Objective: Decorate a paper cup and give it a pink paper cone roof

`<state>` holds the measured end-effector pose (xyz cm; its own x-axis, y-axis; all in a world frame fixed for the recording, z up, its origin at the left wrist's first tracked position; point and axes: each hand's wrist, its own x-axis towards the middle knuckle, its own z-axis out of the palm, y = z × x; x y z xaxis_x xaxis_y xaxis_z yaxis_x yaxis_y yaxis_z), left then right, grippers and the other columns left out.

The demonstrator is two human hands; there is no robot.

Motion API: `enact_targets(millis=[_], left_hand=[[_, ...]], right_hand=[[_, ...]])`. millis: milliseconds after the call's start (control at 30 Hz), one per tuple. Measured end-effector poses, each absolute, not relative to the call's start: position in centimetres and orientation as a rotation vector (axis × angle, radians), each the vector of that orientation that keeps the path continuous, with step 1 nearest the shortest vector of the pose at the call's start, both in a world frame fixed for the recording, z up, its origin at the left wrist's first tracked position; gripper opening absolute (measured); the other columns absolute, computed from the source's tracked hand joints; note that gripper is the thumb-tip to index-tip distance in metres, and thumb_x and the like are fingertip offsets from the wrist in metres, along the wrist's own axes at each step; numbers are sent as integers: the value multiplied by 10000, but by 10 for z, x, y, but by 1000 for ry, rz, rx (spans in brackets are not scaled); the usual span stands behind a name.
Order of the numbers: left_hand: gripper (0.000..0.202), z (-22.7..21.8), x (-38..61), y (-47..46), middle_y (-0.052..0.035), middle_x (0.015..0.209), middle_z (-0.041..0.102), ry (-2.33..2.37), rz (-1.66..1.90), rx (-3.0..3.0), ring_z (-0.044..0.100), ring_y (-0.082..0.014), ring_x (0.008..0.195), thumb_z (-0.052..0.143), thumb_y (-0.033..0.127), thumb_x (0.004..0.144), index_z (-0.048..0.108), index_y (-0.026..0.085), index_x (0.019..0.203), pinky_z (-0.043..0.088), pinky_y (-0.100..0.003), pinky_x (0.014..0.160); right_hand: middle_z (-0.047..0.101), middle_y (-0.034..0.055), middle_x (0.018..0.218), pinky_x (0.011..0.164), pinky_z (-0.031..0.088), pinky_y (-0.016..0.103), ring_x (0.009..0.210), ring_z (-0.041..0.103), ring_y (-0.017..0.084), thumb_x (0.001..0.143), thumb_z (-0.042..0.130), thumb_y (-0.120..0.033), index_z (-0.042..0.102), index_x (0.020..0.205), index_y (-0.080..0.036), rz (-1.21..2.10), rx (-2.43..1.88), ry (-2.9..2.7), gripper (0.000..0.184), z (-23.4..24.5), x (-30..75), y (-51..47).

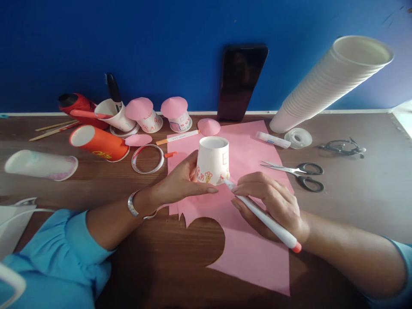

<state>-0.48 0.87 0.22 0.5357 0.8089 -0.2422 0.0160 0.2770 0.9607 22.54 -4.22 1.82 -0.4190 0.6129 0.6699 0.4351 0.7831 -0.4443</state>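
Observation:
My left hand is closed around a short white paper cup, with the thumb under its lower edge. Small red and yellow flowers and a red letter are drawn on the cup's side. In my right hand is a white felt-tip marker with a red end, its tip at the cup's lower right edge. Beneath both hands lies a pink paper sheet with a rounded cut-out. Behind the cup rest a pink paper cone and an orange-and-white marker.
Two decorated cups wear pink cone roofs at the back. Scissors, a glue stick, a tape roll and a tall cup stack stand right. A phone leans on the blue wall. An orange cup lies left.

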Motion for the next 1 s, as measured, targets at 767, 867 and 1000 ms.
enact_targets(millis=[767, 867, 1000], left_hand=[[702, 2, -4, 10, -117, 1324, 675, 869, 626, 1220, 620, -363, 1296, 937, 335, 676, 554, 225, 1254, 570, -482, 1007], [710, 2, -4, 9, -123, 1347, 669, 875, 619, 1219, 612, -369, 1306, 934, 344, 680, 550, 225, 1265, 561, -501, 1020], [705, 2, -4, 9, -128, 1365, 664, 864, 618, 1221, 611, -367, 1310, 932, 343, 685, 548, 225, 1264, 562, -494, 1016]], right_hand=[[705, 88, 824, 682, 616, 278, 786, 721, 181, 927, 641, -60, 627, 1021, -112, 245, -761, -2072, 109, 18, 224, -44], [700, 79, 830, 673, 622, 278, 779, 724, 180, 923, 647, -62, 633, 1020, -119, 251, -778, -2076, 114, 18, 224, -43], [701, 67, 830, 661, 625, 272, 771, 719, 171, 925, 642, -60, 631, 1028, -125, 254, -775, -2075, 122, 18, 224, -44]])
